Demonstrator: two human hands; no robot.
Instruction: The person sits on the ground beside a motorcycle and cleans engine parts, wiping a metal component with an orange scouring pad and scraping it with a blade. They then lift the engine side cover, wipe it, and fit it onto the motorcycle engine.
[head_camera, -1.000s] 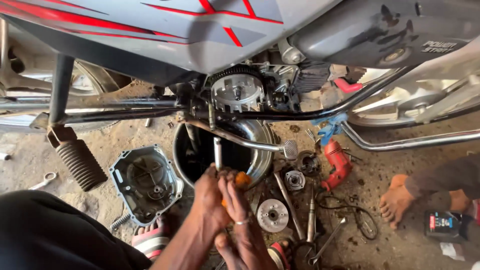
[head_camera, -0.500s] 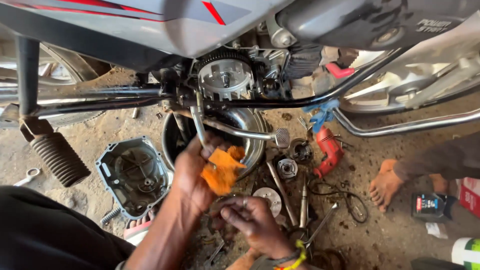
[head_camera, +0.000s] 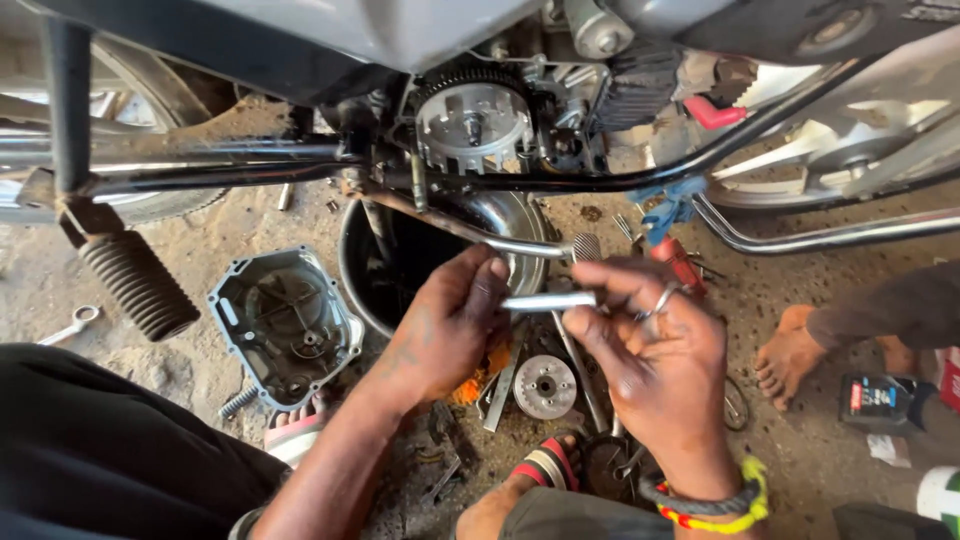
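Here both hands pinch a short silver metal tube (head_camera: 548, 300) held level between them: left hand (head_camera: 450, 325) grips its left end, right hand (head_camera: 655, 350) closes on its right end. Tube sits just above a round black oil pan (head_camera: 370, 285) under the motorcycle's exposed toothed clutch basket (head_camera: 472, 118). Grey engine side cover (head_camera: 285, 325) lies on the dirt left. Another person's bare foot (head_camera: 790, 355) at right.

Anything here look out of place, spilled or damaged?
Yes: the grey engine side cover lies off the bike on the dirt, the toothed clutch drum is exposed, and loose parts litter the ground. Both hands hold a short metal tube.
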